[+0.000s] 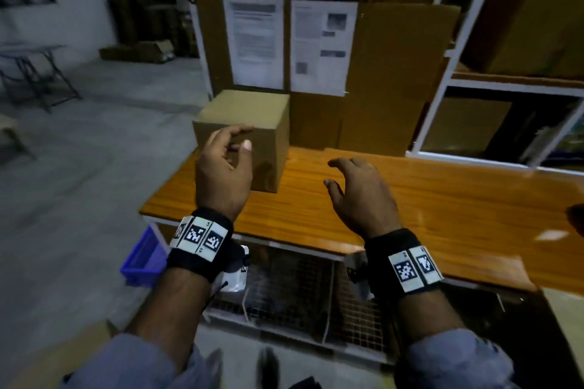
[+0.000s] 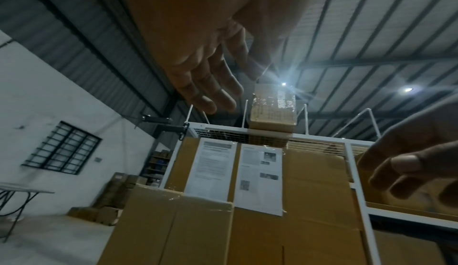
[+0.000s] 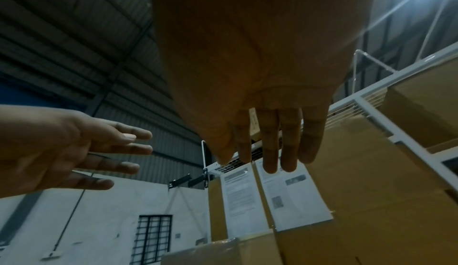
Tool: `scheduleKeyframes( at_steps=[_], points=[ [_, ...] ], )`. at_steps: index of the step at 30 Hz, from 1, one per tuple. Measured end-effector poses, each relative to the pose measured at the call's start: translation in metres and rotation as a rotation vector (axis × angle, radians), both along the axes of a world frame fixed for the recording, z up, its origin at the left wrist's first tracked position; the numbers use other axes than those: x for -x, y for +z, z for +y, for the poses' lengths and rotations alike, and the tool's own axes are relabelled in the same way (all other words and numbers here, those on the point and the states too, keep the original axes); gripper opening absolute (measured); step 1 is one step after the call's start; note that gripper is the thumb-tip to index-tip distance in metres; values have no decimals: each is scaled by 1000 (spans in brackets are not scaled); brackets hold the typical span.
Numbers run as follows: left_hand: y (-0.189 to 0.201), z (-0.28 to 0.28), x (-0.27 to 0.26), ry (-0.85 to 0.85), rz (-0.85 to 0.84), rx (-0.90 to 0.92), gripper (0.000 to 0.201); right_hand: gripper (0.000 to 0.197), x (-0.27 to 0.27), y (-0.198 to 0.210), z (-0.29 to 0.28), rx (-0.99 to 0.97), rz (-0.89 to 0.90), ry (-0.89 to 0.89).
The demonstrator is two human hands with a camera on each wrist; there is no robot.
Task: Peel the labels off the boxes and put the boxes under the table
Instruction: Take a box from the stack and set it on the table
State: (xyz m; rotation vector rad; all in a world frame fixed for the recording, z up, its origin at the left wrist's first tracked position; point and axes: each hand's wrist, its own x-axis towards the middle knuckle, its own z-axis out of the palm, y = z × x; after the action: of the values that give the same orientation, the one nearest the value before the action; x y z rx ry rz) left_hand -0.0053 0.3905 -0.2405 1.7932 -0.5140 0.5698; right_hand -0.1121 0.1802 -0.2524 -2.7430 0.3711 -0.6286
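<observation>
Both hands were empty with fingers loosely spread, left hand [image 1: 223, 167] just short of the small box [image 1: 249, 133] on the table's [image 1: 410, 199] left end, right hand [image 1: 360, 193] beside it; best clamp opposite side faces, then lower it under.

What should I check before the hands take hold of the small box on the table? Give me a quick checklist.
1. Left hand empty, fingers relaxed: ok.
2. Right hand empty, above the table: ok.
3. Small box upright on the table's left end: ok.
4. Hands on either side of the box: not ok, the right one is off to its right.
5. Label on the box: cannot tell, none on visible faces.
</observation>
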Motion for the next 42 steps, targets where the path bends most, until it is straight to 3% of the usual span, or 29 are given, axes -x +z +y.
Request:
scheduleKeyframes(
  at_steps=[13,23,27,30,42],
  points=[
    [-32,-3,-173,109,127,-19,31,46,-205,-21,-20,-94,22,124],
    [-53,-3,-281,224,276,-174,43,61,-312,-32,-13,-169,192,113],
    [-64,4,-322,261,355,-487,54,52,-335,-51,0,-184,204,36],
    [-75,16,-346,186,395,-626,51,46,-344,-62,15,-174,125,-57],
    [-91,37,-378,55,301,-309,38,41,-347,-71,47,-530,-126,-234]
  ],
)
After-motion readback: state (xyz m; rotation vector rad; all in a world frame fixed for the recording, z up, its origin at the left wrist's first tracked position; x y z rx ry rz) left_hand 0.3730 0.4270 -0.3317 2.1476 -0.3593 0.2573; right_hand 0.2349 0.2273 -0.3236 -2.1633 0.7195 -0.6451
